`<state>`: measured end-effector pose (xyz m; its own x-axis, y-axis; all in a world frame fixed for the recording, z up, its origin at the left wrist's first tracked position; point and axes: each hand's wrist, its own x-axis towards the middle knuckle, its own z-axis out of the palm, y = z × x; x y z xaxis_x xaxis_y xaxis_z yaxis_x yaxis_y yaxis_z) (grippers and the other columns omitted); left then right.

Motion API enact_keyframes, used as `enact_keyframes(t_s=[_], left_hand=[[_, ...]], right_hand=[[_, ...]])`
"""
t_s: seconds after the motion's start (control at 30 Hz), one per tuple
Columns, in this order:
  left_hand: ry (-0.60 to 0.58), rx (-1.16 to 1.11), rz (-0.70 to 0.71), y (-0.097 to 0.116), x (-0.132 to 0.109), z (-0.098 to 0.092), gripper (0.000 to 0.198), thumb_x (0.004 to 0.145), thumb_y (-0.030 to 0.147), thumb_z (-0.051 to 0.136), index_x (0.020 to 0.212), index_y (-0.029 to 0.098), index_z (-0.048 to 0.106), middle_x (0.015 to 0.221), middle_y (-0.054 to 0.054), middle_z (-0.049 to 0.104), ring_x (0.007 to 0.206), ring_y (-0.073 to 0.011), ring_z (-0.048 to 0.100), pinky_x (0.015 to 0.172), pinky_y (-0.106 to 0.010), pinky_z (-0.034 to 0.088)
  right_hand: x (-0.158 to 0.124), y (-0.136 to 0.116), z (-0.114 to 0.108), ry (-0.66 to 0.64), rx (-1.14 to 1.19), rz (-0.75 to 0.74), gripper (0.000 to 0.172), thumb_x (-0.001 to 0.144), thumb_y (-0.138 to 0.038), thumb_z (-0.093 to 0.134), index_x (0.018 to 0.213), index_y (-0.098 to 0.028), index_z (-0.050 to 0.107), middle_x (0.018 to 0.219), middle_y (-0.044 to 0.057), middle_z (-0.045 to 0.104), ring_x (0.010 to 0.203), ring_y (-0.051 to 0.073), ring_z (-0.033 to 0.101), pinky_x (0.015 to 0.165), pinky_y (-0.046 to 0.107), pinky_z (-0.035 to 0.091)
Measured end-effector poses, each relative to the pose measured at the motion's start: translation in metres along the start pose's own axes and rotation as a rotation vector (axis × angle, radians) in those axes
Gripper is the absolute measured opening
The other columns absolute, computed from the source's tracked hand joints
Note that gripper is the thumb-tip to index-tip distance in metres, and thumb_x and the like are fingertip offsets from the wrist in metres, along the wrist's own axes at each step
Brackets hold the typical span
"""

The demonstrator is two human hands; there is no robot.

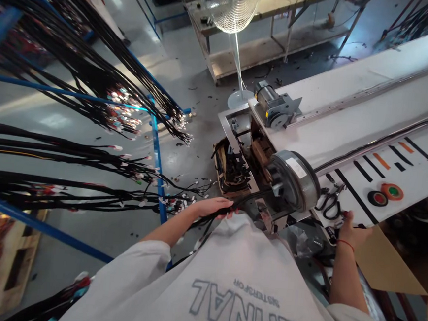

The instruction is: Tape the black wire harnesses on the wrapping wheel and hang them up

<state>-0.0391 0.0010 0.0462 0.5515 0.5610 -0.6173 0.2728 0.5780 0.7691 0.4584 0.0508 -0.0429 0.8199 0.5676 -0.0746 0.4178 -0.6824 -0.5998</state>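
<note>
Near my waist, my left hand point(215, 206) is closed around a bundle of black cables point(248, 199). The bundle runs to a grey wheel-shaped machine part point(294, 180) at the end of the white bench. My right hand point(349, 233), with a red string at the wrist, is at the bench's near edge. Its thumb is raised close to small metal fittings point(337, 224), and its other fingers are mostly hidden. Black-handled scissors point(332, 203) lie just beyond that hand. Two tape rolls, one black and red point(377, 198) and one orange and green point(393, 191), lie farther right.
Black cable harnesses point(125, 161) with small connectors hang on blue racks point(156, 166) at left. A motor point(269, 98) is mounted on the bench point(337, 106). An open cardboard box point(387, 263) stands at right. A fan point(235, 9) and a wooden table point(244, 64) are behind.
</note>
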Motion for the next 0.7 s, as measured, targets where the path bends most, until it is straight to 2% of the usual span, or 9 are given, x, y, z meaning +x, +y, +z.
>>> enact_keyframes(t_s=[0.1,0.17,0.23,0.33,0.4,0.53,0.7], left_hand=[[-0.129,-0.220,-0.100,0.000,-0.008,0.016,0.058,0.087,0.066,0.047,0.102,0.013,0.063,0.071,0.002,0.050,0.044,-0.0039,0.019,0.043,-0.021,0.019],[-0.077,-0.194,-0.090,-0.002,-0.010,0.026,0.054,0.089,0.063,0.045,0.103,0.013,0.062,0.068,0.004,0.046,0.045,-0.0042,0.016,0.043,-0.021,0.019],[0.085,-0.007,-0.015,-0.004,-0.009,0.032,0.049,0.091,0.060,0.044,0.097,0.015,0.062,0.066,0.004,0.047,0.046,-0.0059,0.026,0.046,-0.021,0.026],[0.367,0.449,0.115,0.000,-0.005,0.035,0.041,0.096,0.050,0.041,0.083,0.017,0.061,0.068,0.000,0.057,0.059,-0.0116,0.049,0.061,-0.023,0.040],[0.478,0.677,0.137,0.006,0.001,0.035,0.035,0.098,0.042,0.040,0.087,0.018,0.062,0.076,-0.003,0.064,0.071,-0.0160,0.059,0.070,-0.026,0.043],[0.534,0.876,0.122,0.019,0.020,0.036,0.029,0.100,0.036,0.039,0.103,0.019,0.062,0.091,-0.007,0.071,0.084,-0.0208,0.066,0.075,-0.028,0.046],[0.557,0.946,0.113,0.032,0.045,0.040,0.031,0.101,0.037,0.040,0.110,0.017,0.062,0.096,-0.010,0.072,0.088,-0.0231,0.069,0.077,-0.028,0.049]], right_hand=[[-0.004,-0.004,-0.002,0.037,0.015,0.064,0.082,0.076,-0.065,0.065,0.130,-0.009,0.040,0.128,0.029,0.056,0.121,0.043,0.054,0.102,0.056,0.043],[-0.006,-0.008,-0.004,0.032,-0.010,0.063,0.081,0.074,-0.063,0.068,0.128,-0.010,0.041,0.126,0.029,0.057,0.119,0.042,0.055,0.101,0.055,0.044],[-0.007,-0.012,-0.005,0.027,-0.041,0.059,0.076,0.075,-0.060,0.068,0.127,-0.010,0.043,0.126,0.028,0.057,0.119,0.043,0.055,0.101,0.056,0.044],[-0.007,-0.014,-0.006,0.024,-0.044,0.061,0.071,0.077,-0.056,0.067,0.127,-0.012,0.044,0.129,0.027,0.056,0.122,0.042,0.054,0.103,0.056,0.042],[-0.007,-0.014,-0.005,0.024,-0.045,0.063,0.071,0.077,-0.055,0.067,0.127,-0.011,0.044,0.130,0.027,0.055,0.123,0.041,0.054,0.104,0.055,0.042],[-0.007,-0.013,-0.004,0.036,-0.040,0.047,0.072,0.077,-0.055,0.066,0.127,-0.008,0.045,0.131,0.029,0.054,0.123,0.042,0.053,0.103,0.053,0.041],[-0.007,-0.010,-0.003,0.012,-0.001,0.055,0.078,0.076,-0.056,0.066,0.132,-0.006,0.043,0.133,0.029,0.053,0.125,0.043,0.051,0.104,0.053,0.040]])
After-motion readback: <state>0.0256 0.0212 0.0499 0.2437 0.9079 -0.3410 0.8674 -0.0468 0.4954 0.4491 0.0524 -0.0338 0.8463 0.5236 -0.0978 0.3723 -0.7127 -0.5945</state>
